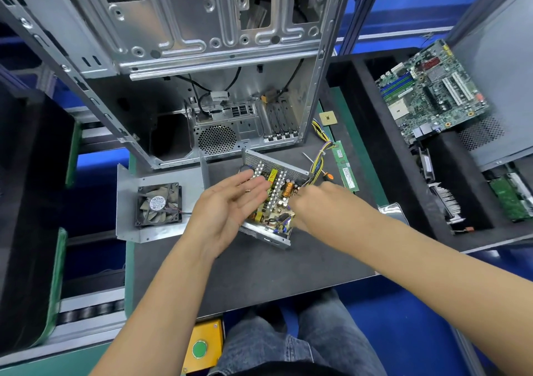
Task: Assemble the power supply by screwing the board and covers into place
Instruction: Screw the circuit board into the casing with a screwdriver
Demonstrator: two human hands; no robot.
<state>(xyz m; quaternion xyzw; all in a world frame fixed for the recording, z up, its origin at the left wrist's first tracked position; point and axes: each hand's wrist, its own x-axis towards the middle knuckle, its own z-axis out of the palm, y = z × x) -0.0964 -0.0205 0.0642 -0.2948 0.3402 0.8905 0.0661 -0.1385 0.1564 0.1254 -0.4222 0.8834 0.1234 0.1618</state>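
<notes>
**Over the open power supply, both hands at the board**

At the middle of the dark worktop, the fingers of the left hand are lying straight and together, palm turned up and to the right, hovering over the left side of the board. What they are touching, if anything, is hard to make out; a small pale speck is showing near the palm but is too small to name. The right hand is reaching in from the right with its back to the camera, and its fingers are curling down out of sight at the board's right edge, so whether they are pinching anything cannot be told.

The board is sitting inside the metal power supply case, which is lying tilted on the worktop, partly covered by both hands. A bundle of coloured wires is running out from its far right corner. Just beyond, a screwdriver is lying partly hidden by the wires. To the left, a cover plate carrying a black fan is lying flat. Behind stands an open computer chassis, cut off at the top. A motherboard is resting in a tray at the far right.
</notes>
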